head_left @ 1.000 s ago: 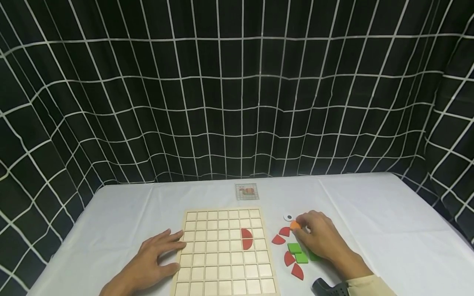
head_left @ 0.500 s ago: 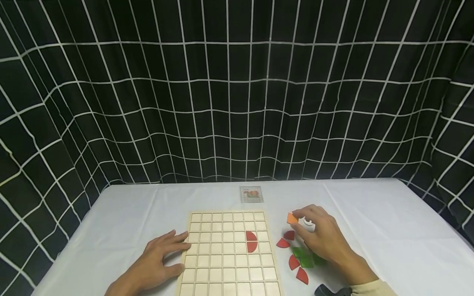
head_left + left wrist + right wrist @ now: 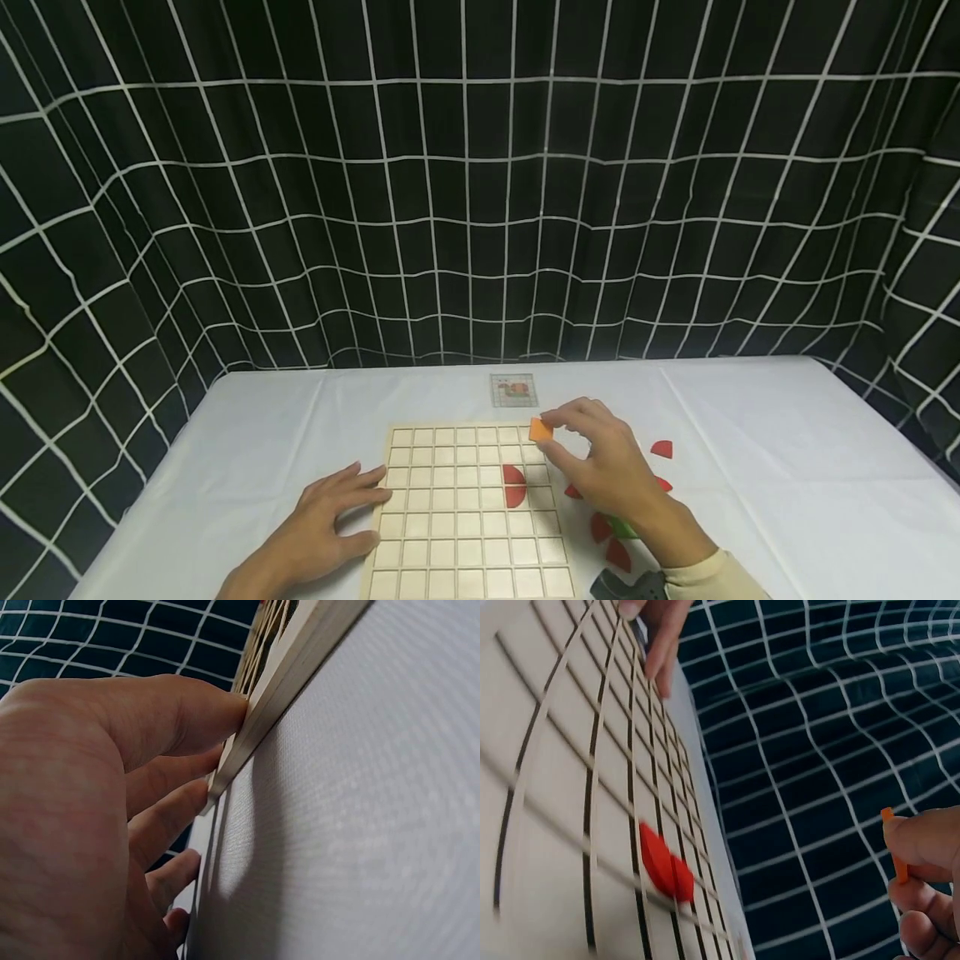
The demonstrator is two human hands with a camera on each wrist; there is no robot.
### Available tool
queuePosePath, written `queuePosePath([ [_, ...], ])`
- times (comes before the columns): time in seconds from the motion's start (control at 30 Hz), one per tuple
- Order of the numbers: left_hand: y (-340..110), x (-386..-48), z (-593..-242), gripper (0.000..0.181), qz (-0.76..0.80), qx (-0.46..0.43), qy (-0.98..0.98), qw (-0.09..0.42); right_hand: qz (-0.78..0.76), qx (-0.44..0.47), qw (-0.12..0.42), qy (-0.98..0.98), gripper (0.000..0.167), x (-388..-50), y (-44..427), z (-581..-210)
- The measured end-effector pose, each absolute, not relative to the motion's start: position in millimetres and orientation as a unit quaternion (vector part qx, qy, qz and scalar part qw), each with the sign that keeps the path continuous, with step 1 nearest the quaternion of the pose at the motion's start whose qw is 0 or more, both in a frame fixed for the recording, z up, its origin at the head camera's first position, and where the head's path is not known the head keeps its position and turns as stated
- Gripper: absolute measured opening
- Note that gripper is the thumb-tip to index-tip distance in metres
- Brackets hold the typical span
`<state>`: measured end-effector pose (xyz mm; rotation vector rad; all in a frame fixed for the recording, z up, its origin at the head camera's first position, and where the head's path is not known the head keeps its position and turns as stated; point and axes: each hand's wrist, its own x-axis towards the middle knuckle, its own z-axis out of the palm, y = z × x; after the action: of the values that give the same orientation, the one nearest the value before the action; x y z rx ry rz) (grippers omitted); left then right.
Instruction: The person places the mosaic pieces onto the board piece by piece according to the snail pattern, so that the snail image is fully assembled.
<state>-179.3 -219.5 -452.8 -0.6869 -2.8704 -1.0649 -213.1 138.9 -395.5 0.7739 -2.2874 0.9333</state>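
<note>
Right hand (image 3: 606,458): thumb and fingers pinching a flat orange square tile (image 3: 540,430), lower centre.
Left hand (image 3: 317,527): lower left, fingers relaxed, touching a pale wooden grid board (image 3: 444,525).

— Is the light even in the head view?
— Yes, the white table (image 3: 750,442) is bright; the curtain (image 3: 480,187) is dark.
— Where are the shadows?
— Soft ones fall under the right hand (image 3: 611,467) and, in the left wrist view, beside the board (image 3: 279,684).
— And sharpness?
— In the right wrist view, the board and red pieces (image 3: 658,860) are smeared.
</note>
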Motion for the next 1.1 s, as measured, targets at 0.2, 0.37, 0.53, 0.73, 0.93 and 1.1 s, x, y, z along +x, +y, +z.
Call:
queuePosePath([
  [0.2, -222, -180, -454, 0.042, -0.338, -0.22, -0.915, 0.003, 0.362, 0.298, 0.251, -0.847, 0.022, -216, 118, -397],
  [0.37, -224, -180, -454, 0.041, -0.339, -0.217, -0.916, 0.004, 0.374, 0.28, 0.219, -0.857, 0.021, -216, 100, -401],
  [0.53, -223, -181, -457, 0.041, -0.344, -0.224, -0.912, 0.007, 0.385, 0.273, 0.2, -0.859, 0.021, -219, 92, -411],
  [0.73, -221, -181, -457, 0.041, -0.347, -0.221, -0.912, 0.007, 0.356, 0.287, 0.198, -0.867, 0.019, -224, 88, -429],
  [0.93, -220, -180, -455, 0.042, -0.343, -0.225, -0.912, 0.004, 0.323, 0.289, 0.189, -0.881, 0.018, -223, 87, -441],
  [1.1, -221, -179, -454, 0.042, -0.345, -0.227, -0.911, 0.011, 0.286, 0.3, 0.18, -0.892, 0.01, -223, 87, -445],
])
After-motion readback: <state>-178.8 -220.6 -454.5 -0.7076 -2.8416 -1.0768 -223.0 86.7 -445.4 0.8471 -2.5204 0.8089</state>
